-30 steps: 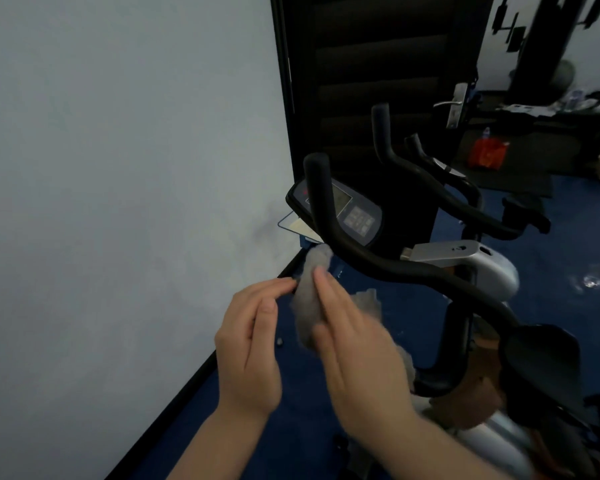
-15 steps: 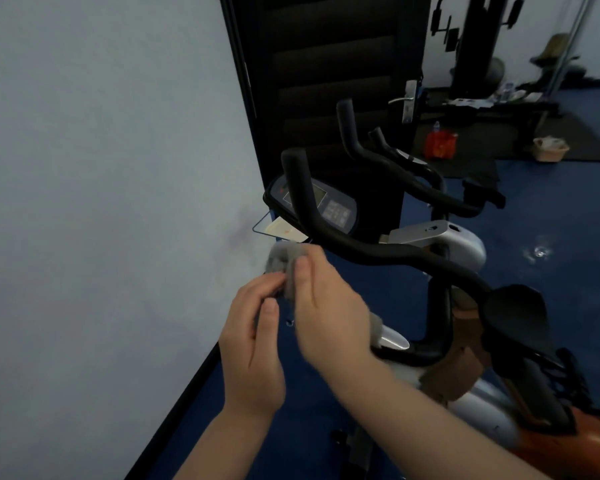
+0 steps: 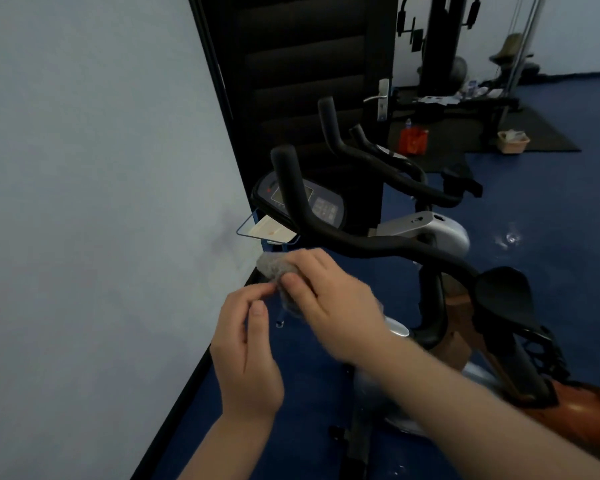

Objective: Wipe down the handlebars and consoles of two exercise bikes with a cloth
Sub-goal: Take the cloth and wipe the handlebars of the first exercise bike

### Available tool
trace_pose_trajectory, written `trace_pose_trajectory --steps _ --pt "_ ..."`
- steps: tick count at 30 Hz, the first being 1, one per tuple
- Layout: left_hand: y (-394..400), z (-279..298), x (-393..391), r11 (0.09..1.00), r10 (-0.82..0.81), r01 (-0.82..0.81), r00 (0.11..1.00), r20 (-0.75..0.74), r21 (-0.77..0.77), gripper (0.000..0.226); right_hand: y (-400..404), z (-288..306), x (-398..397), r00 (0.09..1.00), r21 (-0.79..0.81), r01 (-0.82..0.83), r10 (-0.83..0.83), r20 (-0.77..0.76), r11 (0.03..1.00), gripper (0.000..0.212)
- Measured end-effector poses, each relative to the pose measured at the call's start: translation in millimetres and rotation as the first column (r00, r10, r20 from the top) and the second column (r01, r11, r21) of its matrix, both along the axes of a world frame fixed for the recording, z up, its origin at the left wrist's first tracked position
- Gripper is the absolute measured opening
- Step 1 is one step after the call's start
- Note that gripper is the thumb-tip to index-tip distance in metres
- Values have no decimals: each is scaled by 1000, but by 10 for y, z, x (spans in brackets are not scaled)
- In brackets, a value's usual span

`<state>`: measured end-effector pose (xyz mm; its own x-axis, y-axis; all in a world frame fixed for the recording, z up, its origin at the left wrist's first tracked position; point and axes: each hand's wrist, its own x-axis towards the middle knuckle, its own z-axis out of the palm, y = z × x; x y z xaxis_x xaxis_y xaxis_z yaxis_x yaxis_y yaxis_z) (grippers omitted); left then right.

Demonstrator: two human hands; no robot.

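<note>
Both hands on the grey cloth, held in the air just below the near handlebar, not touching it. Right hand wraps the bunched cloth, fingers curled over it. Left hand pinches the cloth's lower edge with its fingertips. Console sits behind the handlebar upright. Second bike's handlebar is farther back, by the black door.
</note>
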<state>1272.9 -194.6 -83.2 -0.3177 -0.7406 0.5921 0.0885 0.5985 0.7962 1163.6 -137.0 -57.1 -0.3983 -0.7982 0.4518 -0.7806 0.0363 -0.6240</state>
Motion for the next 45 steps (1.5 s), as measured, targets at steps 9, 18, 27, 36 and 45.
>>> trace_pose_trajectory --steps 9,18,27,36,45 --pt "18 24 6 1000 10 -10 1000 4 -2 26 209 -190 211 953 -43 223 -227 -200 974 48" --pt "58 51 -112 961 46 -37 999 27 -273 26 454 -419 83 922 -28 310 -308 -236 950 47" --pt "176 -84 -375 805 55 151 944 326 -574 33 530 -732 64 841 -112 506 -518 -158 855 30" --pt "235 -131 -489 808 157 169 861 484 -564 45 647 -769 -192 654 -31 649 -536 534 760 47" --pt "247 -135 -506 824 160 162 853 498 -543 44 580 -563 -312 122 128 693 -290 949 709 43"
